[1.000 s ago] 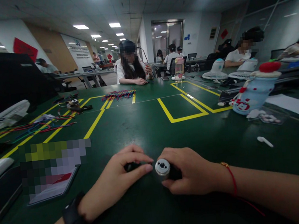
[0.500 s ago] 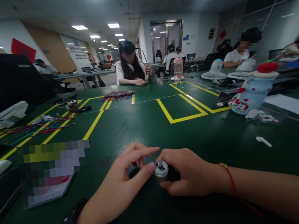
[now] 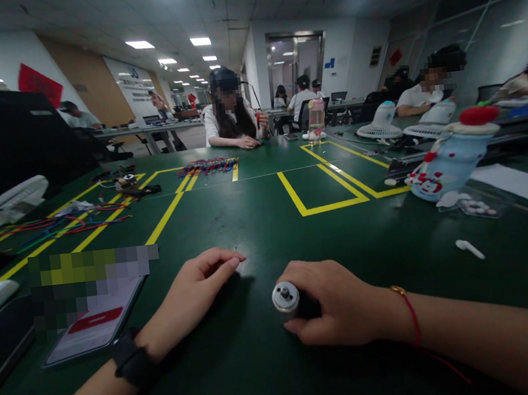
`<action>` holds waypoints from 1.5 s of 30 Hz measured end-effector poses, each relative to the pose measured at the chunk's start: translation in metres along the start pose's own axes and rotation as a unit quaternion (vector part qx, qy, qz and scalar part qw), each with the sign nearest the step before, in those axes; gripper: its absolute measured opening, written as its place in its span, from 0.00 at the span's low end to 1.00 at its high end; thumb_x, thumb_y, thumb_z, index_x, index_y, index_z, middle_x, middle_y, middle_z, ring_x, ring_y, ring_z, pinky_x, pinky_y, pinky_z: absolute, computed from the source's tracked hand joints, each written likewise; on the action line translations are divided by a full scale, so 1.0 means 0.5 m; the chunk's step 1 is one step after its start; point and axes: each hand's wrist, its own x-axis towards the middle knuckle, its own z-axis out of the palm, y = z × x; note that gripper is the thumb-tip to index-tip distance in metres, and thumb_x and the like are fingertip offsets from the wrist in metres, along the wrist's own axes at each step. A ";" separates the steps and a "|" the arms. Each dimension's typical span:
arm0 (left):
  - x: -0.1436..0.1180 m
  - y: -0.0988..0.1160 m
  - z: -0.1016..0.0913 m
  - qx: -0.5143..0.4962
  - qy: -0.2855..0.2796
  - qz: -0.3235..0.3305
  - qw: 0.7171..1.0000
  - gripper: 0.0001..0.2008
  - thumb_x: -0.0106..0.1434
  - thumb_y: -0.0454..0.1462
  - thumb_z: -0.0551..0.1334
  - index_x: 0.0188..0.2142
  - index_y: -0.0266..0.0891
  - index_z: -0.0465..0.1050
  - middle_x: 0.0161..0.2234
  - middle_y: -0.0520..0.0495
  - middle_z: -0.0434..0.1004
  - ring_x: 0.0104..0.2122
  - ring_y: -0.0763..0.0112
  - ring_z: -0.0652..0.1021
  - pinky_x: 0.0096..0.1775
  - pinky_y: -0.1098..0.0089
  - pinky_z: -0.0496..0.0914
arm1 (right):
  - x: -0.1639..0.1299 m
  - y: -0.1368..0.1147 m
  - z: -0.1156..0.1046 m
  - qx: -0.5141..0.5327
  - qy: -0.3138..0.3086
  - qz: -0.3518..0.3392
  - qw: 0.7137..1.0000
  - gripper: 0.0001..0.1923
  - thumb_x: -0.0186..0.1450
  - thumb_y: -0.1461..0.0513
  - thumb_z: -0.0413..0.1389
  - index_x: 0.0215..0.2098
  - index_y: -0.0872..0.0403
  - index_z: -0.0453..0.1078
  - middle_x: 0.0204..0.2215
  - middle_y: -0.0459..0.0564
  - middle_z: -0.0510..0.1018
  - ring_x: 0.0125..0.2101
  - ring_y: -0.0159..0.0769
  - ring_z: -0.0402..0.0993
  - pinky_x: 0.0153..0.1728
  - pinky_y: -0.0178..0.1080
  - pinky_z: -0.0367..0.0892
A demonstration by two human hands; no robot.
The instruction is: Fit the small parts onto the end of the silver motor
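Note:
A small electric motor [image 3: 286,299], a silvery cylinder, stands upright on the green table with its shaft and small face holes upward. My right hand [image 3: 334,303] is wrapped round it from the right, fingers behind and thumb in front. To the left and a little farther off, my left hand [image 3: 206,276] has thumb and forefinger closed together, apart from the motor. A tiny dark thing [image 3: 236,249] shows right at those fingertips, too small to name; whether it is gripped I cannot make out.
A phone [image 3: 103,327] lies left of my left arm. Wires [image 3: 209,168] and yellow tape are farther back. At the right are a blue bottle [image 3: 453,162], a clear bag [image 3: 475,203] and a white earbud [image 3: 470,249]. A person [image 3: 231,113] sits across the table [image 3: 219,221].
My left hand has moved left, away from the motor, and its spread fingers have come together. My right hand still holds the motor in about the same place.

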 end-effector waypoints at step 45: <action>-0.033 0.025 0.014 0.106 -0.175 0.160 0.966 0.08 0.62 0.43 0.63 0.40 0.53 0.79 0.39 0.51 0.72 0.42 0.64 0.72 0.45 0.65 0.63 | -0.003 0.000 0.009 0.004 0.008 -0.006 1.000 0.16 0.56 0.59 0.59 0.42 0.54 0.67 0.35 0.48 0.73 0.31 0.33 0.66 0.30 0.34 0.59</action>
